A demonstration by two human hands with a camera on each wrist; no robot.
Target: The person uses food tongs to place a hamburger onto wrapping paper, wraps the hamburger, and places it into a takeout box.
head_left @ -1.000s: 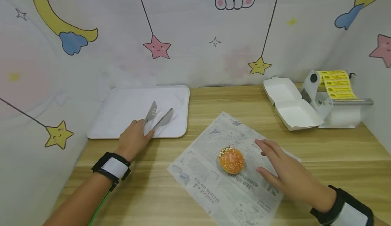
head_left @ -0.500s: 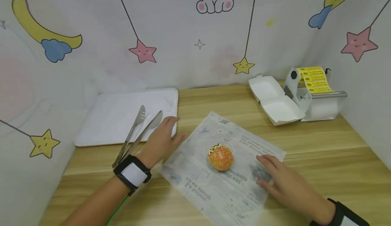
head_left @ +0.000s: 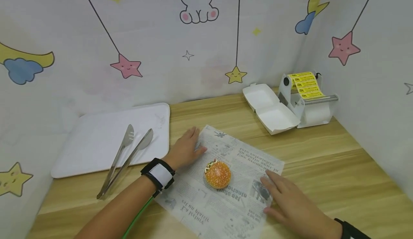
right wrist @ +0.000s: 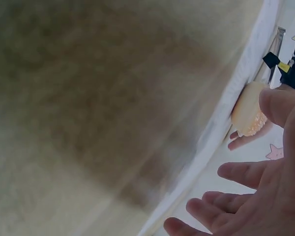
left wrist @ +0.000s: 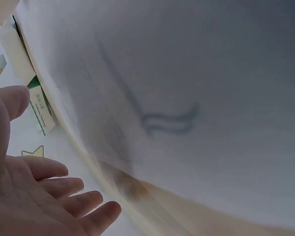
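A sesame-bun burger (head_left: 218,174) sits near the middle of a newspaper-print wrapping paper (head_left: 226,206) laid diagonally on the wooden table. My left hand (head_left: 185,149) is at the paper's upper left edge, its fingers extended and overlapping that edge. On the opposite side, my right hand (head_left: 287,199) reaches over the paper's right edge with fingers relaxed and spread. Neither hand holds anything. In the right wrist view, the burger (right wrist: 250,109) shows beyond the right thumb. Metal serving tongs (head_left: 124,162) lie partly on the white tray (head_left: 93,138), behind my left forearm.
An unfolded white burger box (head_left: 274,113) stands at the back right. Beside it is a label dispenser (head_left: 309,102) with a roll of yellow stickers. Wall cloth with cartoon prints borders the table (head_left: 335,167) at the back and sides.
My left hand has let go of the tongs, leaving them partly on the tray, and has moved right to the paper's edge. The right hand stays by the paper's right side. The head view has shifted.
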